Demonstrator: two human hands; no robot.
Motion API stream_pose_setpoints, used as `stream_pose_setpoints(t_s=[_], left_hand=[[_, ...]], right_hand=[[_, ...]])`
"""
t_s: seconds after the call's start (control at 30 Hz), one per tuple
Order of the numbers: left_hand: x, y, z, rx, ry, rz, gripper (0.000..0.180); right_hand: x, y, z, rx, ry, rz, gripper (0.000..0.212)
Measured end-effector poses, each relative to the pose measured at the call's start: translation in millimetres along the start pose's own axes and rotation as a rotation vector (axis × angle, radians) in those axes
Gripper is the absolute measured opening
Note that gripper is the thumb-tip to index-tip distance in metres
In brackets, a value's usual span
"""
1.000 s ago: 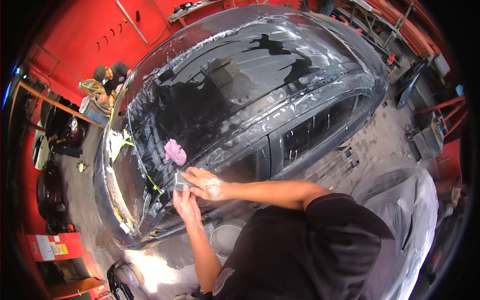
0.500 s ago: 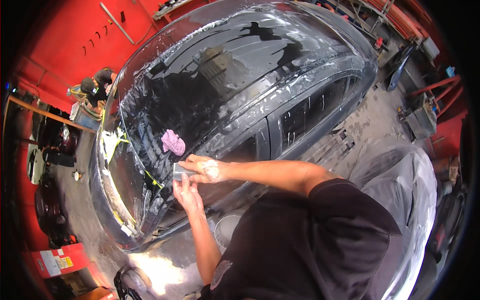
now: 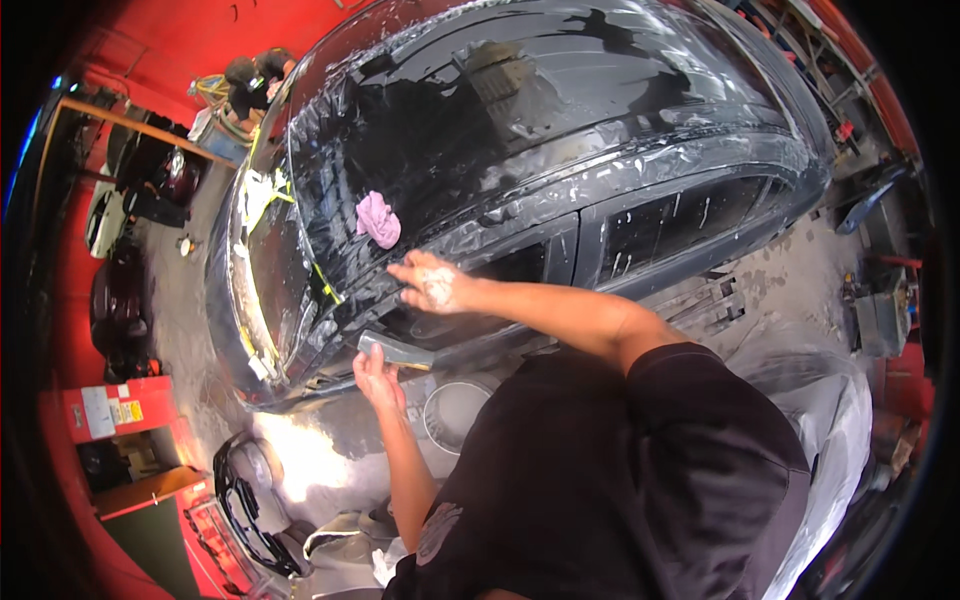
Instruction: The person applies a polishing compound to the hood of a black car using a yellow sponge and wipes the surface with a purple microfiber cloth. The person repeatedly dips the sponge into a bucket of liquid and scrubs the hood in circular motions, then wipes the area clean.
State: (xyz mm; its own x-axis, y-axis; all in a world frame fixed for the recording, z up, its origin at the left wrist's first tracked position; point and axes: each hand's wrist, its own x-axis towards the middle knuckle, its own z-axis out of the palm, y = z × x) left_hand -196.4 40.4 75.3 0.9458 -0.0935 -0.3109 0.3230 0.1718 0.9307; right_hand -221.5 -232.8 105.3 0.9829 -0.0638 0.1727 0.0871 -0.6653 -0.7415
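My left hand point(image 3: 376, 380) grips a folded grey strip that looks like sandpaper point(image 3: 398, 352), beside the car's front door. The strip's long side sticks out to the right, with a tan edge underneath. Further up, my right hand point(image 3: 430, 283) is empty, its fingers apart, over the roof edge above the front side window. White residue coats the back of that hand. A crumpled pink cloth point(image 3: 378, 220) lies on the car point(image 3: 570, 240) just beyond it. The dark body is wet and streaked with whitish smears.
A round bucket point(image 3: 457, 415) stands on the floor below my left hand. Yellow-green tape point(image 3: 326, 286) clings near the windshield corner. Clear plastic sheeting point(image 3: 825, 400) drapes something at the right. Another person point(image 3: 252, 85) works at the car's far side. A black car part point(image 3: 250, 505) lies at lower left.
My hands have parted. The right has let go of the grey sandpaper, which stays in my left hand and has come away from the car. The view has shifted too.
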Motion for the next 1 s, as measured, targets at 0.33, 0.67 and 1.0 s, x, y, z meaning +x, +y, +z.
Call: stream_pose_setpoints(t_s=[0.33, 0.67, 1.0], left_hand=[[-130, -83, -123, 0.398, 0.470, -0.026, 0.050], [-186, -146, -183, 0.590, 0.454, -0.142, 0.042], [-132, -147, -202, 0.823, 0.359, -0.244, 0.039]], right_hand=[[178, 31, -26, -0.387, 0.036, 0.039, 0.076], [123, 91, 25, -0.579, 0.083, -0.205, 0.042], [-115, 251, -280, -0.808, 0.344, 0.259, 0.058]])
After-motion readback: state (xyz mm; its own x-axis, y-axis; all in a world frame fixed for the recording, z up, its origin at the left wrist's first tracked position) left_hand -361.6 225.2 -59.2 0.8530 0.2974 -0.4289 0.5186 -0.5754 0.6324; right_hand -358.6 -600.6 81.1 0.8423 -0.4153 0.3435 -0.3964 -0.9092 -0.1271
